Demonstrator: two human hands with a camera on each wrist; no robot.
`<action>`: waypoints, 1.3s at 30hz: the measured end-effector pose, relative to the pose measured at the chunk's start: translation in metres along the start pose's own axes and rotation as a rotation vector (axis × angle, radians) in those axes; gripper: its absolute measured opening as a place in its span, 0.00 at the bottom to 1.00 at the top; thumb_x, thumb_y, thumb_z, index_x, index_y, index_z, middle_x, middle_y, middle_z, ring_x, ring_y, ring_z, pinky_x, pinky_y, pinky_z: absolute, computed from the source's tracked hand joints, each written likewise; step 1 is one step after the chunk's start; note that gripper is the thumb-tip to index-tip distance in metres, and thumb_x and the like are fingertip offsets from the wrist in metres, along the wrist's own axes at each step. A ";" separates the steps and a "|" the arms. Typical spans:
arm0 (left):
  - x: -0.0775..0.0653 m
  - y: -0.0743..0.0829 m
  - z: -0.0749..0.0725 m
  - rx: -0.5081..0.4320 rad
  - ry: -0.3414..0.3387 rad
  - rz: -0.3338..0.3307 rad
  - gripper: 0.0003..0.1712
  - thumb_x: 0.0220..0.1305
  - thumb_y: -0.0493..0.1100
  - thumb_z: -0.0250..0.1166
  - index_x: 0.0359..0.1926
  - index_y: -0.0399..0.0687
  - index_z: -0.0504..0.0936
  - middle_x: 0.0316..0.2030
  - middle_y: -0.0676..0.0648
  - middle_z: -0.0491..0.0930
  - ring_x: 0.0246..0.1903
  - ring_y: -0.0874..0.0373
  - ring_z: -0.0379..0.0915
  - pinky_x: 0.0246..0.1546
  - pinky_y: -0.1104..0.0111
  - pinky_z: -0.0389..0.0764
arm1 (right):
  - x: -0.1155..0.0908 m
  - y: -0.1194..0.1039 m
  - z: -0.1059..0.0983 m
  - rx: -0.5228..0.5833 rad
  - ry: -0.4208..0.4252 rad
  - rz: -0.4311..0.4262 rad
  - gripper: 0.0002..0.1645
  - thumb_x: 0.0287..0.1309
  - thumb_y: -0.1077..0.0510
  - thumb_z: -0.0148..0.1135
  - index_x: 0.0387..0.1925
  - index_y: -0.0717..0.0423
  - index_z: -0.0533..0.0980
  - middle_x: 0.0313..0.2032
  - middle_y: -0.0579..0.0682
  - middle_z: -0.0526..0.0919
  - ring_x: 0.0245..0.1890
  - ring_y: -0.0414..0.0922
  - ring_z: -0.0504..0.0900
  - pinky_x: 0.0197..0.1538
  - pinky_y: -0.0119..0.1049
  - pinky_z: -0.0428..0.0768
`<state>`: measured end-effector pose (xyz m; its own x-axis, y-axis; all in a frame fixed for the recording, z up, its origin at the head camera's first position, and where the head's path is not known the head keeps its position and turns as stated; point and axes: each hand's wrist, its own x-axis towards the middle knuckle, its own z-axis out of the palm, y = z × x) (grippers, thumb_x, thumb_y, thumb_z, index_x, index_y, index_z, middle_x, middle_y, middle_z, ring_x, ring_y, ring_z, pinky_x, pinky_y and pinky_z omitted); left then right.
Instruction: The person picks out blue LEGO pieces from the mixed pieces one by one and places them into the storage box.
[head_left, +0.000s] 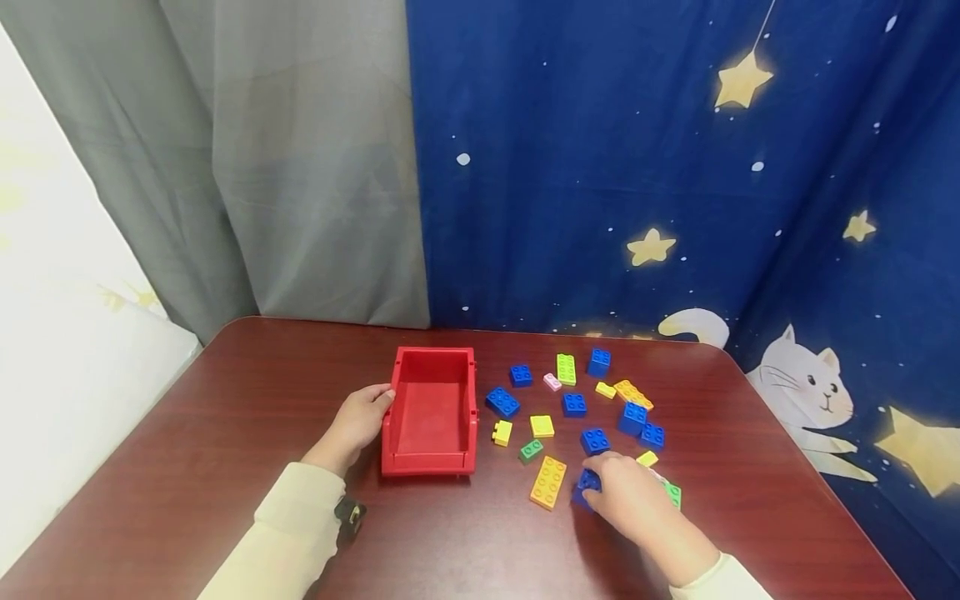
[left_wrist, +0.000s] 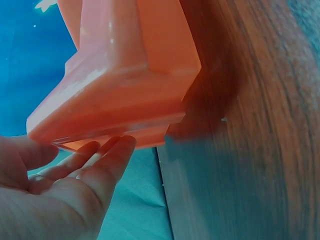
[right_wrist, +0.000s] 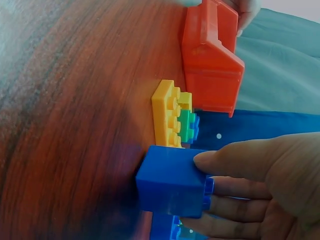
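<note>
A red open-topped bin (head_left: 429,460) stands left of the bricks on the table. My left hand (head_left: 365,417) holds its left wall; in the left wrist view the thumb lies at the rim and the fingertips (left_wrist: 125,145) touch the bin's (left_wrist: 115,100) side. My right hand (head_left: 630,496) pinches a tall blue brick (head_left: 587,485) at the near side of the scattered bricks. Seen from the right wrist, the thumb lies on one face of this blue brick (right_wrist: 172,175), its studs toward the palm. A large yellow-orange brick (head_left: 549,482) lies just left of it.
Several loose bricks spread over the brown table (head_left: 247,467) to the right of the bin, among them a blue brick (head_left: 502,402), a yellow brick (head_left: 542,426) and a lime brick (head_left: 566,369). A grey curtain (head_left: 315,167) and a blue curtain (head_left: 540,167) hang behind.
</note>
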<state>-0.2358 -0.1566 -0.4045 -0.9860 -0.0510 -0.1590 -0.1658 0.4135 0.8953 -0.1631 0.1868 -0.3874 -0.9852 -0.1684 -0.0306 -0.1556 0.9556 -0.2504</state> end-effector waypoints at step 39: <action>-0.003 0.002 0.005 -0.075 0.034 -0.031 0.25 0.75 0.42 0.46 0.68 0.33 0.64 0.58 0.32 0.72 0.51 0.42 0.74 0.53 0.51 0.78 | 0.027 -0.103 -0.026 0.157 0.272 -0.323 0.27 0.51 0.56 0.72 0.54 0.56 0.79 0.50 0.52 0.82 0.51 0.50 0.79 0.49 0.46 0.83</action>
<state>-0.2333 -0.1512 -0.4040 -0.9802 -0.0944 -0.1740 -0.1961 0.3421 0.9190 -0.1754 0.0902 -0.3373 -0.8743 -0.3621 0.3232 -0.4659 0.8128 -0.3498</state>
